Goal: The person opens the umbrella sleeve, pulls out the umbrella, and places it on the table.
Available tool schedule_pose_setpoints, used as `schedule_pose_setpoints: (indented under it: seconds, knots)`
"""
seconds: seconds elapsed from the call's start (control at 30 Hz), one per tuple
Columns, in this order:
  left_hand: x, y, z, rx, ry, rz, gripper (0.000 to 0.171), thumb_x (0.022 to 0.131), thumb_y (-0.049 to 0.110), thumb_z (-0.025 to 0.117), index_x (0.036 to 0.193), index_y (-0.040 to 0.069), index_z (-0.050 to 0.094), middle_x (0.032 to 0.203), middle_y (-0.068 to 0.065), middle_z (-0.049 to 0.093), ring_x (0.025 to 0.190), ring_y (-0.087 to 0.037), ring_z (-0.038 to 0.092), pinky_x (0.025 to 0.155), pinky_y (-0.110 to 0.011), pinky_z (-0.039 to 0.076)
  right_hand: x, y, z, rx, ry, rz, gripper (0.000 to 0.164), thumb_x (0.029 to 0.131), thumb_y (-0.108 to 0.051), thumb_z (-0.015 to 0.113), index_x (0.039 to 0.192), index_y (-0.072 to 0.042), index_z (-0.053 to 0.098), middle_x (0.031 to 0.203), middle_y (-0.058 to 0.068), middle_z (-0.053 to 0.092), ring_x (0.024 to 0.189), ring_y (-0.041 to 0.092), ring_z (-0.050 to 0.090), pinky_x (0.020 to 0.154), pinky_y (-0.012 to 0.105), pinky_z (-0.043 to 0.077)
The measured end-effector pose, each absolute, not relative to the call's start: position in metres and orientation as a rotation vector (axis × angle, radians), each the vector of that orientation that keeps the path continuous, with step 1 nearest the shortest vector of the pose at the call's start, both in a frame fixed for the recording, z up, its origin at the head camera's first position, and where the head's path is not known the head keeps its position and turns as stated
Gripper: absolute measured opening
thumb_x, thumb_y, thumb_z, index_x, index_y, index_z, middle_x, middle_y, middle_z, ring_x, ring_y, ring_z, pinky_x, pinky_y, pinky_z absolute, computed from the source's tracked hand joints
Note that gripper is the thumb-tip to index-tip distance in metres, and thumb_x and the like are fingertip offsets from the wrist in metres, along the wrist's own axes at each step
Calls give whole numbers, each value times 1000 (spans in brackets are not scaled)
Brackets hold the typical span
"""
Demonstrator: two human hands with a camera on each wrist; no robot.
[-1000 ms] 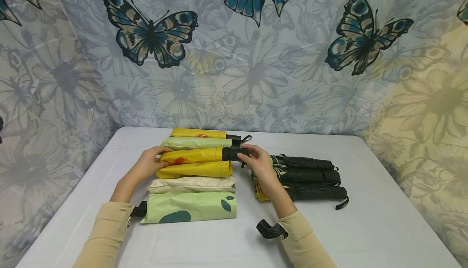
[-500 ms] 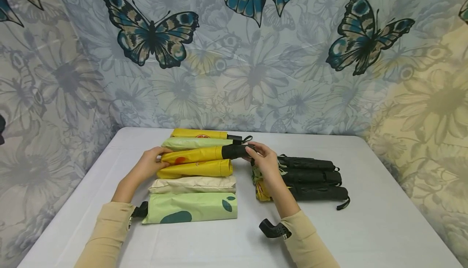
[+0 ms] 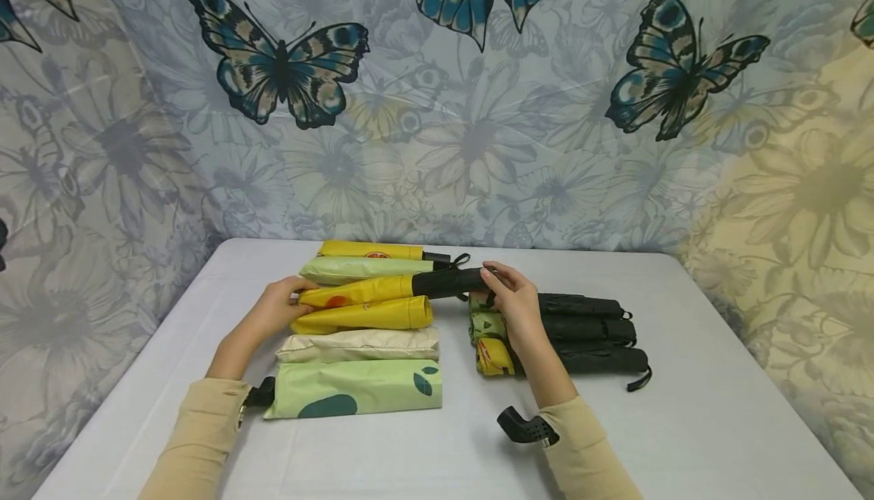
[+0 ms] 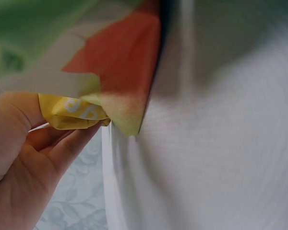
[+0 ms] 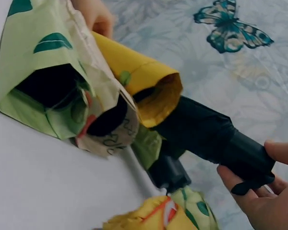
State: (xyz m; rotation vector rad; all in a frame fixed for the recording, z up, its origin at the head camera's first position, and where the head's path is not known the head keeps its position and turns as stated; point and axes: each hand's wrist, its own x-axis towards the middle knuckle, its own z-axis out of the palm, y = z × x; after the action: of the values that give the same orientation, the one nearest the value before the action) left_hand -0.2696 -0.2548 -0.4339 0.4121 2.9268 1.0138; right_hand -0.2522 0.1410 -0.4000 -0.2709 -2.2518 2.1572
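Observation:
A yellow umbrella sleeve (image 3: 362, 290) lies across the middle of the row, with a black folded umbrella (image 3: 447, 282) sticking partway out of its right end. My left hand (image 3: 276, 305) pinches the sleeve's left end; in the left wrist view, thumb and fingers grip its yellow tip (image 4: 72, 112). On the other side, my right hand (image 3: 517, 299) holds the umbrella's handle end between thumb and fingers. The right wrist view shows that handle (image 5: 247, 155) in the fingers, while the umbrella's far part is hidden behind another, hollow yellow sleeve (image 5: 151, 86).
Nearer me lie a cream sleeve (image 3: 358, 345) and a light green sleeve (image 3: 362, 386). Behind are a yellow sleeved umbrella (image 3: 372, 250) and a light green one (image 3: 369, 268), black handles showing. Three black folded umbrellas (image 3: 594, 331) lie at right on the white table (image 3: 710, 424).
My right hand has moved rightward, drawing more of the black umbrella out of the yellow sleeve. The left hand stays at the sleeve's left end.

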Motion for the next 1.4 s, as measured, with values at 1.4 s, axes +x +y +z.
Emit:
schedule_pose_setpoints:
  seconds: [1.4]
  knots:
    - [-269,-259,-437,451,2947,1003,28,89,-1,66,116,-5,65,118,-27,62,111,-44,59,89,-49,57,-251,209,-370,-347,-1699,2379,52,91,-24,69,137,-6,55,119,-2,55,91,8,66,85,22,59]
